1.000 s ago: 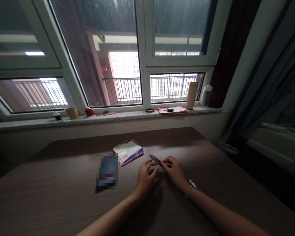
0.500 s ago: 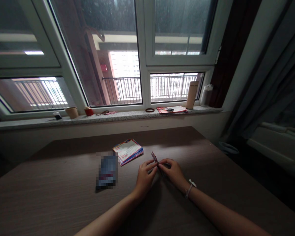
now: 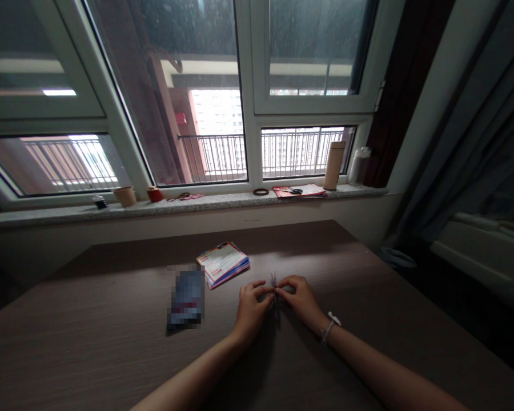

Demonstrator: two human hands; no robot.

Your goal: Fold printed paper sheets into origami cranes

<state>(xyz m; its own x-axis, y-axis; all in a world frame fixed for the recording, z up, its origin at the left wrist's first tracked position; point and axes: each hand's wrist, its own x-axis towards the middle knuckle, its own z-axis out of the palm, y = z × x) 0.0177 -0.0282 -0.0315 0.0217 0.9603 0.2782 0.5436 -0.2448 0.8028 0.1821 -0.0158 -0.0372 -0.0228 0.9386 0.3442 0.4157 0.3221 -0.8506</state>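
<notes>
Between my fingertips a thin, folded-looking piece of paper (image 3: 276, 309) stands edge-on above the table, its printed faces mostly turned out of sight. My left hand (image 3: 252, 313) pinches it from the left, thumb and index finger pressed together. From the other side my right hand (image 3: 300, 299) pinches the same paper; a pale bracelet (image 3: 332, 326) circles that wrist. Beyond my left hand lies a stack of printed sheets (image 3: 223, 262) with coloured edges. Left of the stack is a dark blue, pixelated object (image 3: 187, 299) whose kind I cannot tell.
The brown wooden table (image 3: 89, 331) runs up to the window wall. On the stone sill (image 3: 227, 201) stand a paper cup (image 3: 125, 196), a red spool-like item (image 3: 155, 194), a bead bracelet (image 3: 261, 192), scissors (image 3: 297, 191) on papers, a tan flask (image 3: 334, 166) and a white bottle (image 3: 360, 166).
The paper has turned from leaning left to nearly upright and edge-on. My left fingers have shifted slightly; both hands stay at the same spot.
</notes>
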